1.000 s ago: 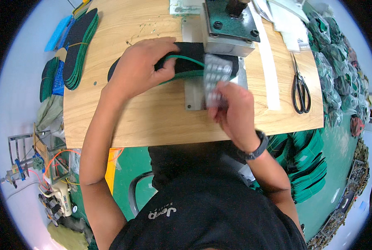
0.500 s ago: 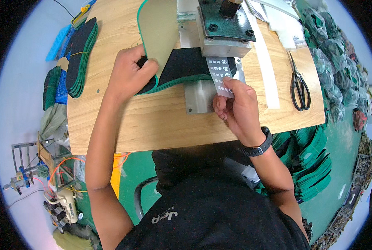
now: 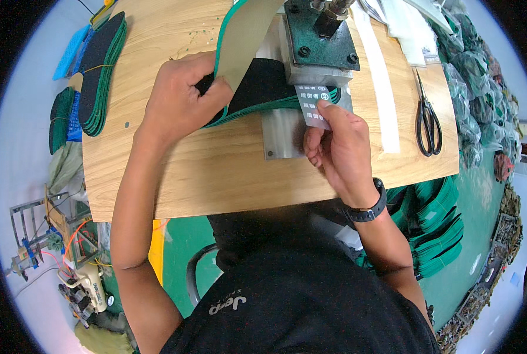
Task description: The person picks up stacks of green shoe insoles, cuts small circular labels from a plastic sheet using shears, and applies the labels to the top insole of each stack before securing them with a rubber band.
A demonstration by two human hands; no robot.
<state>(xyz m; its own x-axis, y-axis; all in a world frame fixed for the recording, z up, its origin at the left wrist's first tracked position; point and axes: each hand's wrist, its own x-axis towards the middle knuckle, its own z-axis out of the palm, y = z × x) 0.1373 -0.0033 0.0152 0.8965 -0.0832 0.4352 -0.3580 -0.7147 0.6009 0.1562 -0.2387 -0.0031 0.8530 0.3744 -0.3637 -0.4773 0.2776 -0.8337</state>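
Note:
My left hand (image 3: 186,97) is closed on the near left end of a stack of black insoles (image 3: 266,79) with green edges. One insole with a beige underside (image 3: 240,44) is bent up from the stack, pinched between thumb and fingers. The stack's other end lies beneath the metal block of a press (image 3: 319,44). Between thumb and fingers, my right hand (image 3: 343,138) holds a grey strip printed with white marks (image 3: 313,109). The strip's far end is hidden at the block, over the insoles. A metal base plate (image 3: 284,138) shows below them.
Black-handled scissors (image 3: 429,127) lie at the table's right, near a long white strip (image 3: 381,88) and white sheets (image 3: 408,35). Banded insole bundles (image 3: 104,71) sit at the left edge. More green insoles (image 3: 431,224) are piled below the table's right side. Bagged goods (image 3: 475,94) stand beyond.
The bent-up insole leans farther right, and my left hand has shifted slightly right with it. Less of the printed strip shows between the press block and my right hand. The view has shifted a little.

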